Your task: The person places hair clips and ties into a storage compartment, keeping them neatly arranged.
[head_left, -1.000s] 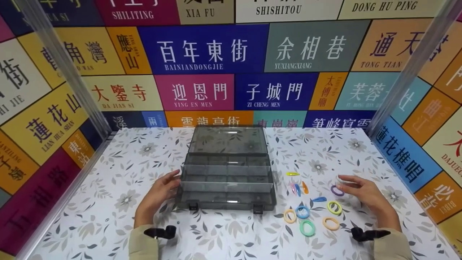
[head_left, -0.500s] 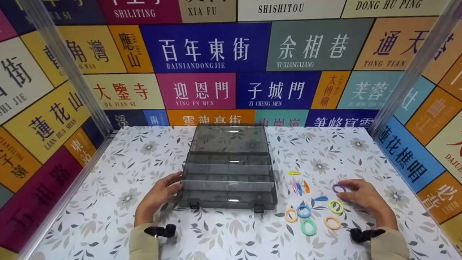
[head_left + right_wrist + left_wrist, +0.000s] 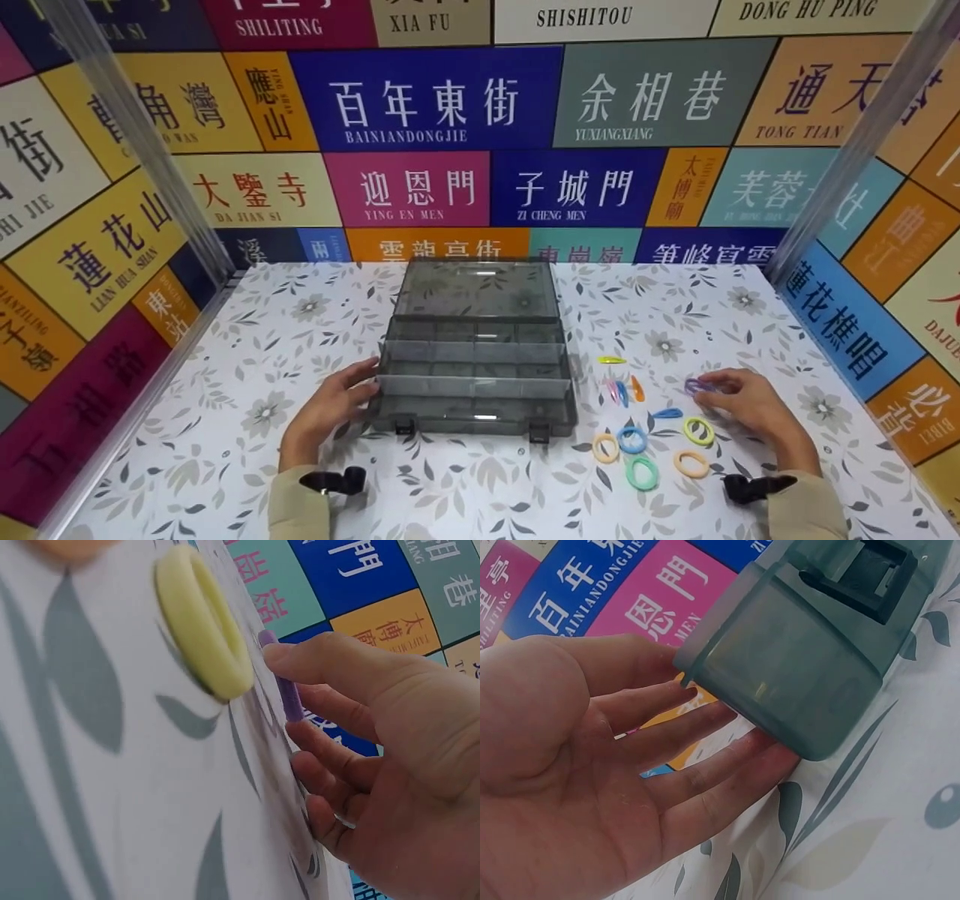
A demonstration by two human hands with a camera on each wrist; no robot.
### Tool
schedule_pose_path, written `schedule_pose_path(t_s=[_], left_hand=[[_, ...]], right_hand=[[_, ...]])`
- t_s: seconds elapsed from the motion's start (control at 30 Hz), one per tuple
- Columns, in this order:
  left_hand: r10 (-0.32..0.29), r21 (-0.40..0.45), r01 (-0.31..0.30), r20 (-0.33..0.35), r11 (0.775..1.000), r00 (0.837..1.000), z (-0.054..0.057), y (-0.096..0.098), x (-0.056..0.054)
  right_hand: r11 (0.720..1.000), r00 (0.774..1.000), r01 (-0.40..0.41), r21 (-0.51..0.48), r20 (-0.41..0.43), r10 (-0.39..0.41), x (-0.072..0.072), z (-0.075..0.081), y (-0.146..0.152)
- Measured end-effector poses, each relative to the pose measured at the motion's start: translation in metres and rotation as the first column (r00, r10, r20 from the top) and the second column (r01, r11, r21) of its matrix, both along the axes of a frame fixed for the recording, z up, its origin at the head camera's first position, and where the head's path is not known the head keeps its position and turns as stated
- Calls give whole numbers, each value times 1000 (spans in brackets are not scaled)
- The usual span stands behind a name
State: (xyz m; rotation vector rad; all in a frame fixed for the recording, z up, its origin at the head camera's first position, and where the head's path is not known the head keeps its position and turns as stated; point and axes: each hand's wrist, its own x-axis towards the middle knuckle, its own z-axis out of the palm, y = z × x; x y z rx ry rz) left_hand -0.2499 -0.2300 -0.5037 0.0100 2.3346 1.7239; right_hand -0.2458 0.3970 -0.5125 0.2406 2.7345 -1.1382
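On the table a grey see-through compartment box (image 3: 487,426) lies with its lid (image 3: 476,291) raised back. My left hand (image 3: 328,405) is at the box's left side; in the left wrist view its extended fingers (image 3: 712,799) touch the wall and the thumb meets the rim. Thumb and index finger of my right hand (image 3: 752,409) pinch a purple hair tie (image 3: 291,696), close over the cloth. Near that hand is a yellow-green hair tie (image 3: 687,430). Blue (image 3: 620,442), green (image 3: 628,474) and orange (image 3: 679,463) ones lie nearer the front.
Between box and right hand lie several hair clips: a yellow one (image 3: 611,360), an orange one (image 3: 637,388), a blue one (image 3: 667,413), and a pink one beside another blue. A wall with coloured name panels (image 3: 420,97) stands behind the table's floral cloth (image 3: 450,495).
My right hand has closed its fingertips on the purple hair tie, which now looks squeezed and tilted off its earlier flat pose. The left hand stays at the box.
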Motion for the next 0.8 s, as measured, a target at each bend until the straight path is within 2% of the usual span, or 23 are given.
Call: schedule_pose_path(t_s=[0.17,0.43,0.53,0.67,0.8], left_hand=[[-10,-7,10,1,1000,1000,0,-1,1],[-14,6,14,14,1000,1000,0,-3,3],[-19,8,19,9,1000,1000,0,-3,2],[-19,-25,20,2,999,1000,0,-4,2],[-23,-29,23,4,999,1000,-1,-4,1]], right_hand=[[1000,1000,9,17,14,-10,-2,12,-10],[998,990,-54,31,-131,58,-4,32,-30],[996,974,-79,32,-210,84,-4,40,-39],[993,942,-106,56,-314,118,-5,48,-52],[990,920,-130,63,-365,144,-6,56,-66]])
